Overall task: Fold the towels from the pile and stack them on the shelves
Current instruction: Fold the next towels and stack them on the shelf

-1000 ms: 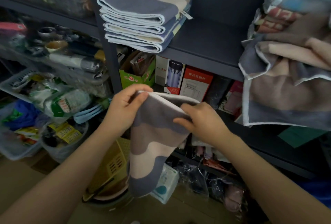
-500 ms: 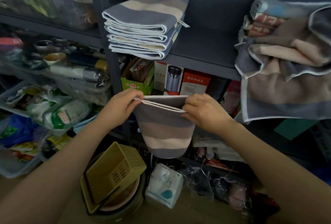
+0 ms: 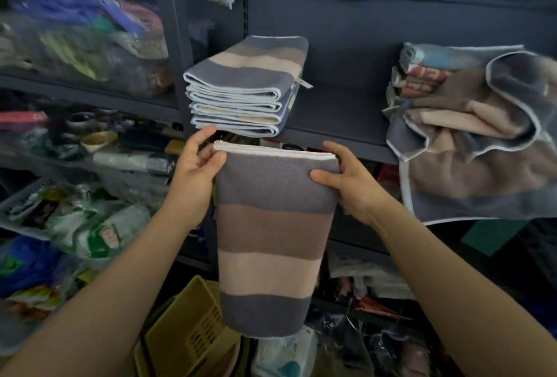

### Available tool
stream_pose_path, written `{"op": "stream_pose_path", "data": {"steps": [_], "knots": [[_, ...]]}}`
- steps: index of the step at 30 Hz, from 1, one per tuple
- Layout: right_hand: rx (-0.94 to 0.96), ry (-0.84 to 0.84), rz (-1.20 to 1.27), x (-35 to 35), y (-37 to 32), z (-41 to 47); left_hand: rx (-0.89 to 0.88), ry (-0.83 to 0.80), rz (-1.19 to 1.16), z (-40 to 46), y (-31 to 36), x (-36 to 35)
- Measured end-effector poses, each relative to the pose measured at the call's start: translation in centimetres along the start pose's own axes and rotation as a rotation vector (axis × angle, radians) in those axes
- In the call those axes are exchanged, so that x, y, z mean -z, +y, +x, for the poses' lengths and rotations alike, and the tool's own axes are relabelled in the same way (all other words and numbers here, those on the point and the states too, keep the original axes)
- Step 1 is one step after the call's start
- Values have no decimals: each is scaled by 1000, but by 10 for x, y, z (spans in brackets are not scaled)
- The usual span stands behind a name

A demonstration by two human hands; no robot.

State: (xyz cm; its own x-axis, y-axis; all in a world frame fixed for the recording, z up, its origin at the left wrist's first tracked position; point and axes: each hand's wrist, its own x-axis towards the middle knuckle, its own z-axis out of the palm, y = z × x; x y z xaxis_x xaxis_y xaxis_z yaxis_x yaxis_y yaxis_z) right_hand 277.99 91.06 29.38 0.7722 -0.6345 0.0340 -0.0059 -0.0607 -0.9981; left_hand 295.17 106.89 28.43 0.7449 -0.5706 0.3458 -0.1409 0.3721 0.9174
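Observation:
A striped towel point(image 3: 271, 235) in grey, brown and beige hangs folded in front of me, its white-edged top just below the shelf point(image 3: 340, 123). My left hand point(image 3: 196, 171) pinches its top left corner. My right hand point(image 3: 349, 183) grips the top right corner, thumb across the front. On the shelf above stands a neat stack of folded towels point(image 3: 244, 87). At the right of the same shelf lies the loose pile of towels point(image 3: 476, 141), partly draped over the shelf edge.
A dark metal upright point(image 3: 171, 45) stands left of the stack. Bagged goods fill the shelves at left point(image 3: 84, 45) and overhead. A yellow plastic basket point(image 3: 193, 334) sits on the floor under the towel. Boxes and packets crowd the lower shelf.
Both hands have lifted the towel toward the shelf. It hangs flatter and longer now, with its top edges lined up. My view has tilted upward.

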Motion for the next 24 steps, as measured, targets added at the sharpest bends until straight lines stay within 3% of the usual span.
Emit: {"op": "stream_pose_path", "data": {"steps": [3,7,14,18,21,24], "knots": [[-14,-37,183,-8,-15,6,47,-11,-192,14,16,1],[76,-137,397,-19,-38,13,7,-21,-238,25,36,4],[168,-202,487,-26,-85,49,32,-141,154,15,14,8],[120,-226,521,-19,-113,80,-126,-96,283,27,22,-1],[90,-216,555,-6,-141,112,-342,19,379,57,53,-14],[97,-192,610,8,-170,151,-432,22,446,104,91,-33]]}}
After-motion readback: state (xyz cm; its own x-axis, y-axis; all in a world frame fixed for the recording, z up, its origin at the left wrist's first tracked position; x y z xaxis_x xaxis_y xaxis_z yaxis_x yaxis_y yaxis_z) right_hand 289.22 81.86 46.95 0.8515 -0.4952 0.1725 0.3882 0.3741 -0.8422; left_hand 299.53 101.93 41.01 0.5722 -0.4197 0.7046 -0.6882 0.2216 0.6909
